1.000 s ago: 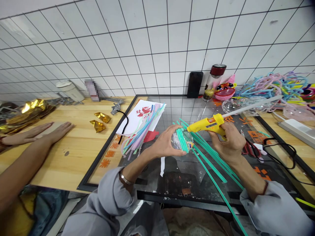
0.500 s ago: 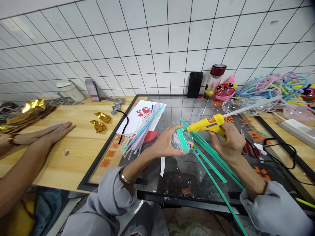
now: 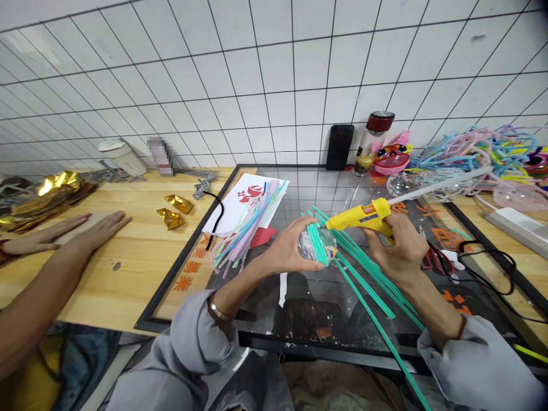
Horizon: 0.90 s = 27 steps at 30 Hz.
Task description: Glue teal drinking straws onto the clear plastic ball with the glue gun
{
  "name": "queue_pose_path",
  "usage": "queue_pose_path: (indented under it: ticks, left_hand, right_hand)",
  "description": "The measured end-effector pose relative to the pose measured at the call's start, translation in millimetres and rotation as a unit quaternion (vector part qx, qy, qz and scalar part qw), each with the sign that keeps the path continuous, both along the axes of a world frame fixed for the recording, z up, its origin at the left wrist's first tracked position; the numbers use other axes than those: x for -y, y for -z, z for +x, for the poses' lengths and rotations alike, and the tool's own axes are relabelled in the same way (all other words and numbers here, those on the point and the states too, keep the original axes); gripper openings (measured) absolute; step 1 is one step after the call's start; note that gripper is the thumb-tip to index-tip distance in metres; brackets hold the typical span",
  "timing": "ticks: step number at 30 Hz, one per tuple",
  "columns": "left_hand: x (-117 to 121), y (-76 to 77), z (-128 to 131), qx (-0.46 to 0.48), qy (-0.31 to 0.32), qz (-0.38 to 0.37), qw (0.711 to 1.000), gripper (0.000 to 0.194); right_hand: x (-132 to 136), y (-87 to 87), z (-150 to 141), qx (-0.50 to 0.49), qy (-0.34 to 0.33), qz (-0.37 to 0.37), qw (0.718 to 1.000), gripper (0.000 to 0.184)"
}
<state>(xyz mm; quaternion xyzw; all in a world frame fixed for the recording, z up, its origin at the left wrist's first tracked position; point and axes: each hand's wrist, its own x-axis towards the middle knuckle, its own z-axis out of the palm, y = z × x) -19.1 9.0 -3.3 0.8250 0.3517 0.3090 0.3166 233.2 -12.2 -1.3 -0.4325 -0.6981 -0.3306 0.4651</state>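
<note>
My left hand (image 3: 286, 249) grips a clear plastic ball (image 3: 305, 244) that has bands of green pipe cleaner (image 3: 317, 245) across it. Wrapped round the handle of a yellow hot glue gun (image 3: 362, 221) is my right hand (image 3: 400, 245). The gun's nozzle points left, at or very near the upper edge of the green bands; whether it touches I cannot tell. A long pale glue stick (image 3: 440, 187) juts from the gun's back end. Several loose green pipe cleaners (image 3: 368, 274) lie beneath my hands, one running off the near table edge.
Pastel pipe cleaners (image 3: 252, 225) lie on white paper (image 3: 222, 212) to the left. A co-worker's hands (image 3: 96, 231) rest by gold folded pieces (image 3: 171, 218). Behind stand a phone (image 3: 339, 147) and a glass bottle (image 3: 371, 142). Scissors (image 3: 434, 258), a black cable (image 3: 509, 268) and a power strip (image 3: 520, 225) are right.
My hands, the ball and the glue gun have barely moved. At the left, the co-worker's hands have spread apart, showing a pale flat strip between them.
</note>
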Motion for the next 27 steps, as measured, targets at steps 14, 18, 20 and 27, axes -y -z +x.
queue_pose_path:
  ticks: [14, 18, 20, 27]
  left_hand:
    - [-0.5, 0.9, 0.0, 0.005, 0.003, -0.002, 1.000, 0.091]
    - [-0.5, 0.9, 0.3, 0.007, 0.005, 0.000, 1.000, 0.091]
    - [-0.7, 1.0, 0.2, 0.006, 0.006, 0.000, 1.000, 0.091]
    - [-0.4, 0.6, -0.1, 0.007, 0.006, 0.004, 1.000, 0.090]
  right_hand:
    - [-0.1, -0.1, -0.7, -0.007, -0.014, 0.001, 1.000, 0.017]
    - [0.3, 0.6, -0.6, -0.013, -0.008, -0.008, 1.000, 0.017]
    - [0.4, 0.6, -0.5, -0.013, -0.010, -0.008, 1.000, 0.017]
    - [0.4, 0.5, -0.2, -0.016, -0.016, -0.009, 1.000, 0.018]
